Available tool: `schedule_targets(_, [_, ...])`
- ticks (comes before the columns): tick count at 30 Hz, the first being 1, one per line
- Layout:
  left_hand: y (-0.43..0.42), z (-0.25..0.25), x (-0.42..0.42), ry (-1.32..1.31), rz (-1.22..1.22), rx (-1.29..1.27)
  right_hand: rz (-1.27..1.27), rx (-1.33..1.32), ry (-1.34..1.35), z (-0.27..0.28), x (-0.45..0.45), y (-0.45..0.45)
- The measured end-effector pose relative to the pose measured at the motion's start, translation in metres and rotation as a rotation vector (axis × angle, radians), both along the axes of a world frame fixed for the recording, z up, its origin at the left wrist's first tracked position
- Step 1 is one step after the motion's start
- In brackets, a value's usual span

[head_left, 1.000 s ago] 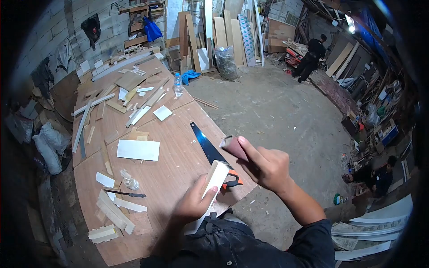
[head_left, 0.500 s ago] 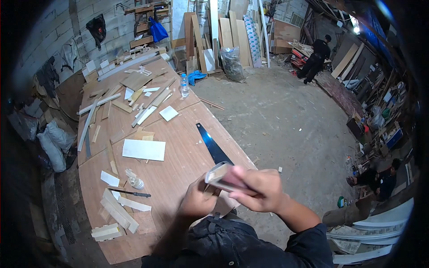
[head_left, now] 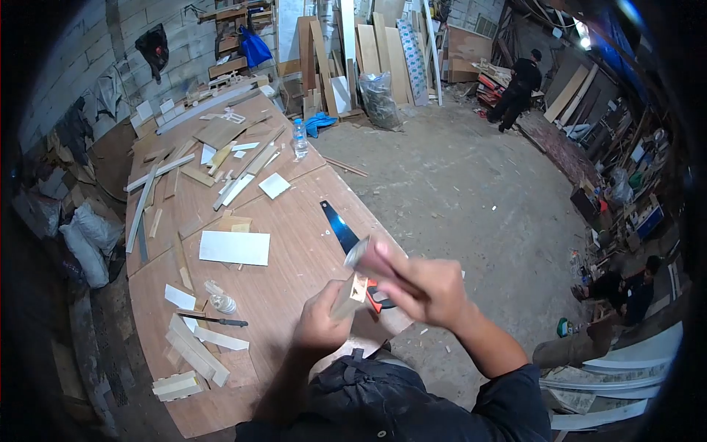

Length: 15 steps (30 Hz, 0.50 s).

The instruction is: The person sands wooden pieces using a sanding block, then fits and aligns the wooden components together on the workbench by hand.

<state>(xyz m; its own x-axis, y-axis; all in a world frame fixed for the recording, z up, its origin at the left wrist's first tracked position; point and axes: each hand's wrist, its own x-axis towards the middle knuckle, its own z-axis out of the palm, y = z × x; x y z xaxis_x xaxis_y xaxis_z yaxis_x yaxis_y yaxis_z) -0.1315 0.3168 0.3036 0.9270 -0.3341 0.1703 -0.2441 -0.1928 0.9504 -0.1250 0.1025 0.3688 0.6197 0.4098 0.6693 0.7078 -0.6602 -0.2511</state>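
My left hand [head_left: 324,324] is closed around a short pale wood piece [head_left: 349,296], its cut end tilted up and away from me. In my right hand [head_left: 431,291] is a folded reddish-brown sheet that looks like sandpaper [head_left: 375,267], gripped between thumb and fingers and slightly blurred. The sheet sits just above the end of the wood; whether they touch I cannot tell. Beneath both hands a handsaw [head_left: 339,227] lies on the workbench [head_left: 294,276], its red and black handle partly hidden by the hands and the wood.
A white panel [head_left: 234,247], a clear jar [head_left: 222,302] and a dark, thin-bladed tool [head_left: 221,321] are on the bench at left. Wood offcuts [head_left: 195,350] lie near them. Farther back stands a water bottle [head_left: 300,138]. Two other people [head_left: 518,90] are at the right.
My right hand has drawn the folded sheet up off the wood's end, exposing it. My left hand keeps its grip. The saw's handle now shows.
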Motion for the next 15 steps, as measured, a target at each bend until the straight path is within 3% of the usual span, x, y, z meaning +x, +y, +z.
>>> schedule_targets(2, [-0.002, -0.004, -0.001, -0.006, 0.003, 0.045, -0.117, -0.105, 0.027, -0.003, 0.005, -0.008])
schedule_targets(5, [-0.009, -0.006, 0.0, -0.054, 0.037, 0.009, 0.018, 0.169, 0.002, -0.003, -0.008, -0.01])
schedule_targets(6, [-0.01, -0.01, 0.003, -0.04, -0.002, -0.041, 0.14, 0.162, -0.018, 0.004, -0.015, -0.009])
schedule_targets(8, [-0.012, -0.014, 0.007, -0.029, -0.057, -0.085, 0.129, -0.041, -0.073, 0.009, -0.019, -0.003])
schedule_targets(10, [-0.013, -0.015, 0.007, -0.027, -0.008, 0.003, 0.112, 0.018, 0.024, -0.003, -0.013, -0.011])
schedule_targets(12, [-0.015, -0.006, 0.005, 0.001, -0.033, -0.01, -0.165, -0.154, 0.107, -0.006, -0.002, -0.017])
schedule_targets(14, [-0.018, -0.003, -0.002, 0.007, -0.02, -0.009, -0.163, -0.112, 0.153, -0.012, 0.002, -0.021])
schedule_targets(15, [-0.019, -0.002, -0.002, 0.005, -0.019, -0.004, -0.079, 0.097, 0.058, -0.013, 0.002, -0.018])
